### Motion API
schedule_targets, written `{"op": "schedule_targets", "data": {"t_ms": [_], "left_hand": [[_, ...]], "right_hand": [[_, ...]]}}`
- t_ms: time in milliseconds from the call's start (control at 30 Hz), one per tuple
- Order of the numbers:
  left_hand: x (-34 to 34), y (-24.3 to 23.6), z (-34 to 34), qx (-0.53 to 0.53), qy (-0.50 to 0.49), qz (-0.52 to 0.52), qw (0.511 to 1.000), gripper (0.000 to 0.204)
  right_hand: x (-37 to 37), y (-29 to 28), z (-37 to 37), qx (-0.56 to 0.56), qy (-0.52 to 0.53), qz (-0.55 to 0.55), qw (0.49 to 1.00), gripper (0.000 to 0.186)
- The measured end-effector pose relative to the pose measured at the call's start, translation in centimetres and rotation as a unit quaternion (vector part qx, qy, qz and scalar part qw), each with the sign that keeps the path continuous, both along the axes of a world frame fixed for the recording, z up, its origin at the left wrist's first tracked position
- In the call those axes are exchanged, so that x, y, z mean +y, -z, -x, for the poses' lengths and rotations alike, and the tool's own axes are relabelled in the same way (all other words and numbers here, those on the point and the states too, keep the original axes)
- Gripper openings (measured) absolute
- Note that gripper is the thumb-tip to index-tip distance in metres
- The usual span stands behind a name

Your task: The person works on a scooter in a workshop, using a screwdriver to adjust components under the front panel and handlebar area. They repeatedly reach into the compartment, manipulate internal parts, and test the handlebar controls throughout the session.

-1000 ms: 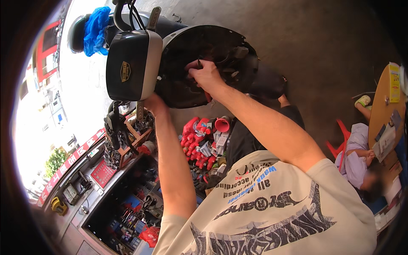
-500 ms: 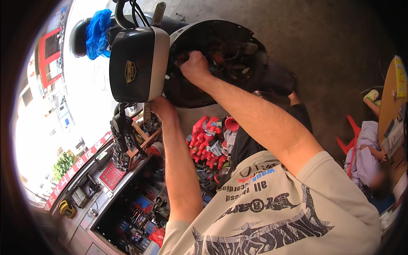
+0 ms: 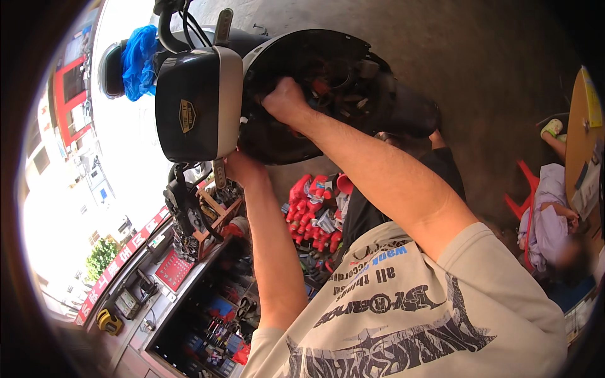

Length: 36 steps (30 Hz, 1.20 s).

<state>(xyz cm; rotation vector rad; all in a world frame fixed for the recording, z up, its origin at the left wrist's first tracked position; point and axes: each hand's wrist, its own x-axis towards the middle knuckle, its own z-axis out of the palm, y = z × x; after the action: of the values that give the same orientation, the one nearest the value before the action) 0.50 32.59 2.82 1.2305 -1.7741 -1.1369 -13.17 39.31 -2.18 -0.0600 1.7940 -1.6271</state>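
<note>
A scooter has its front body shell (image 3: 296, 142) open, with wires and connectors (image 3: 343, 88) showing inside the dark cavity. Beside that opening is a black and cream box-shaped cover (image 3: 201, 107) with a gold badge. My right hand (image 3: 287, 102) reaches into the cavity near the cover, its fingers curled closed; whatever they grip is hidden in shadow. Close to the cover's lower edge, by a small strap-like tab (image 3: 219, 173), is my left hand (image 3: 244, 169). Its fingers are out of sight behind the cover and shell.
A blue plastic bag (image 3: 139, 63) wraps part of the scooter at upper left. Several red bottles (image 3: 309, 211) stand below the shell. A workbench (image 3: 148, 296) with tools lies lower left. At right, a person in a pale top (image 3: 547, 217) sits near a round table (image 3: 581, 138).
The scooter's cover sits slightly further left in view. My right hand stays in the cavity with its fingers tucked deeper. My left hand remains at the cover's lower edge.
</note>
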Motion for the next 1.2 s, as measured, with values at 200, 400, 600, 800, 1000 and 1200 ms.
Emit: {"op": "schedule_targets", "data": {"t_ms": [200,400,600,800,1000,1200], "left_hand": [[1.4,-1.4,2.0,0.072,-0.055,-0.023,0.996,0.027],[0.2,-1.3,0.8,-0.002,-0.041,-0.007,0.999,0.025],[-0.9,-1.3,0.7,0.001,0.004,-0.024,1.000,0.019],[0.4,-1.8,1.1,-0.124,0.030,0.074,0.989,0.014],[-1.9,-0.6,-1.1,-0.124,0.068,0.052,0.989,0.023],[0.4,-1.1,1.2,-0.056,0.001,-0.020,0.998,0.027]], "right_hand": [[0.5,0.5,-0.9,0.108,0.048,0.077,0.990,0.018],[2.9,-0.1,-0.8,0.239,0.031,0.104,0.965,0.024],[3.1,0.0,0.0,0.265,-0.011,0.107,0.958,0.028],[3.0,0.2,-0.2,0.284,-0.013,0.115,0.952,0.028],[2.7,0.2,-0.8,0.288,-0.067,0.086,0.952,0.026],[2.1,1.6,0.0,0.341,-0.051,0.100,0.933,0.024]]}}
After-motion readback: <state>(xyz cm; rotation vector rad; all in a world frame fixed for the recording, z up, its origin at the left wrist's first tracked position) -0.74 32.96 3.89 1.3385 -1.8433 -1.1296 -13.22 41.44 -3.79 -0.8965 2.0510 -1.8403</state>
